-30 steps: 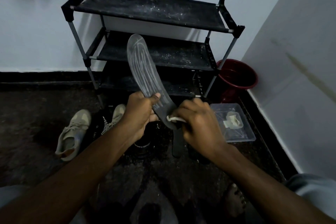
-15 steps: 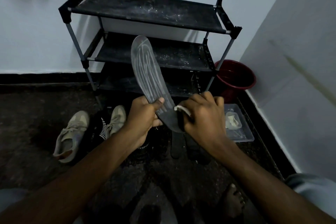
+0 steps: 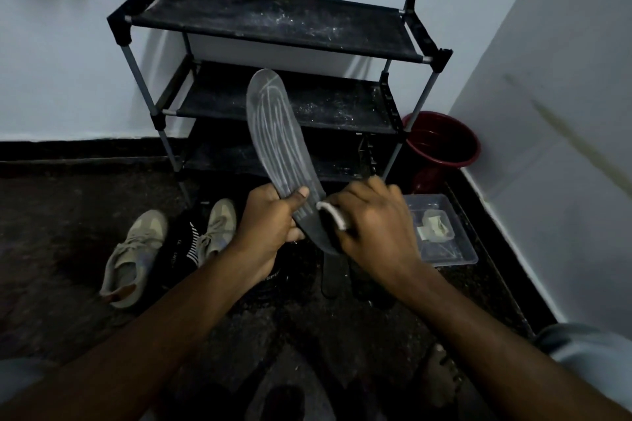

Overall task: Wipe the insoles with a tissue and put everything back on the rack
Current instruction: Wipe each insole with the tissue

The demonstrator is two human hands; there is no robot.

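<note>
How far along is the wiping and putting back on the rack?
Nothing looks finished. In hand: the left hand grips an insole, the right hand presses the tissue on its heel end. Left: the beige shoes lie on the floor, off the rack.

tissue [image 3: 333,215] mostly hidden under right hand [image 3: 372,225], hand blurred — insole [image 3: 277,133] heel covered

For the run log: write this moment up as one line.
step: insole wipe | left hand: grips insole | right hand: pinches tissue against insole's lower end | tan shoes: on floor
</note>
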